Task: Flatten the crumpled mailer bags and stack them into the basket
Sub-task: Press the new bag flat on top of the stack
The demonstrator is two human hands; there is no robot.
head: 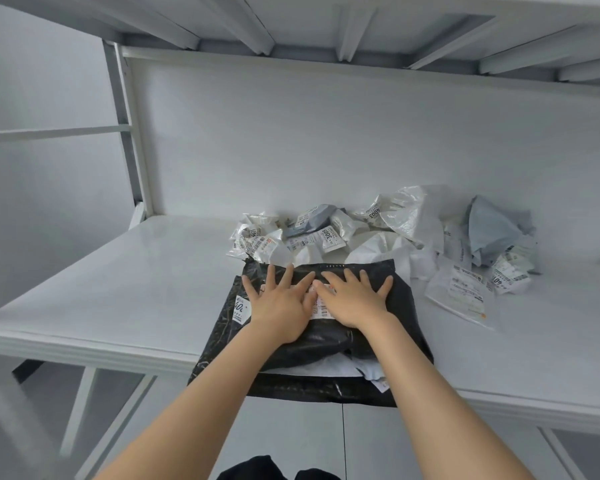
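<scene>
A black mailer bag (406, 306) with a white label lies flat at the table's front edge, on top of other flattened bags, white and black, that overhang the edge. My left hand (281, 306) and my right hand (357, 299) press on it side by side, fingers spread and straight. Behind it lies a heap of crumpled mailer bags (329, 233), white, clear and grey, with printed labels. No basket is in view.
A white table (118, 289) stands against a white wall under a slatted shelf. A flat white mailer (465, 296) and a grey crumpled bag (492, 233) lie at the right. A white frame post (125, 133) stands at the back left.
</scene>
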